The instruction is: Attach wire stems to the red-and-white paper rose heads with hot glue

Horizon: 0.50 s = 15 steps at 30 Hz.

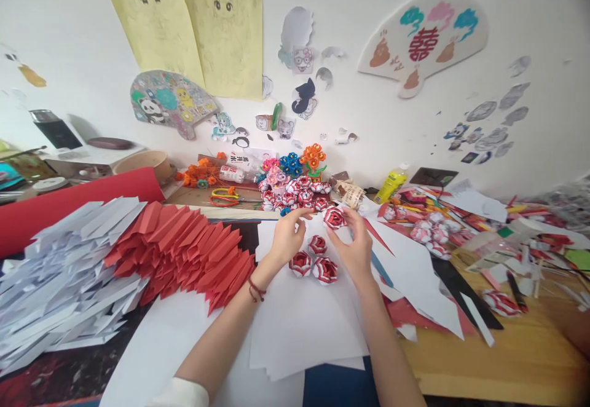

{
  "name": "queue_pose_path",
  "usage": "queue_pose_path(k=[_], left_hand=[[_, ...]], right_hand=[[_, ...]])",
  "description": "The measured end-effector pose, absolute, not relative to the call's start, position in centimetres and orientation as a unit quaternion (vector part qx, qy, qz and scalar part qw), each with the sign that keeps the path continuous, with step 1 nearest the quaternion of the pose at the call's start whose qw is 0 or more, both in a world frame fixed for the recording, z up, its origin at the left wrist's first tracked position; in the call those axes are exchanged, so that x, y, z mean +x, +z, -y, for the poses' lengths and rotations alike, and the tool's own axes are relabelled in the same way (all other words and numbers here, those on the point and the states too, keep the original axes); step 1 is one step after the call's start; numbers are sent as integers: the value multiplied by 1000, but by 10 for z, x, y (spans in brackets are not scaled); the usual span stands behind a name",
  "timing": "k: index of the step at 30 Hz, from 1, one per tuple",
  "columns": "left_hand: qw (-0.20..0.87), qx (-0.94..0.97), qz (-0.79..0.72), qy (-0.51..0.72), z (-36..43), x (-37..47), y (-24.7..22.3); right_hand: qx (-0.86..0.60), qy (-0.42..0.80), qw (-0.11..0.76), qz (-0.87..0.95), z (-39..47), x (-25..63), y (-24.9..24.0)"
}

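A red-and-white folded paper flower (334,217) is held in the fingers of my right hand (354,241), just above the white paper sheets. My left hand (289,235) is to its left, loosely curled with a gap between thumb and fingers, and nothing shows in its grasp. Below and between the hands, three more paper flowers (325,270) rest on the stacked white sheets (304,327). Behind the hands is a cluster of similar red-and-white flowers (304,198).
Heaps of folded white paper pieces (78,272) and red paper pieces (184,247) lie at the left. Yellow-handled scissors (225,197) and a yellow bottle (391,184) stand or lie near the wall. Paper scraps and more flowers (436,235) clutter the right side.
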<state>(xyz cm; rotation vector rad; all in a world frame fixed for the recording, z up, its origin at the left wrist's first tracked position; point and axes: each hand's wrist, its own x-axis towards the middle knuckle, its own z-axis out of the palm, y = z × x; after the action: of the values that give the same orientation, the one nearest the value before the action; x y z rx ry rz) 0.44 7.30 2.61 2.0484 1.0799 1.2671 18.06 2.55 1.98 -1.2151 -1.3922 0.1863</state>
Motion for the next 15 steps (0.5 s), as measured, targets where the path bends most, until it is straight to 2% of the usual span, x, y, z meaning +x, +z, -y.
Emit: queue_pose_path(k=[7, 11, 15], left_hand=[[215, 739, -456, 447, -74, 1, 26], [194, 749, -477, 416, -67, 3, 25], [170, 764, -495, 378, -64, 5, 23]], right_hand=[[-626, 162, 503, 573, 10, 215, -10], [-629, 190, 482, 580, 26, 215, -32], [-626, 219, 470, 582, 29, 207, -27]])
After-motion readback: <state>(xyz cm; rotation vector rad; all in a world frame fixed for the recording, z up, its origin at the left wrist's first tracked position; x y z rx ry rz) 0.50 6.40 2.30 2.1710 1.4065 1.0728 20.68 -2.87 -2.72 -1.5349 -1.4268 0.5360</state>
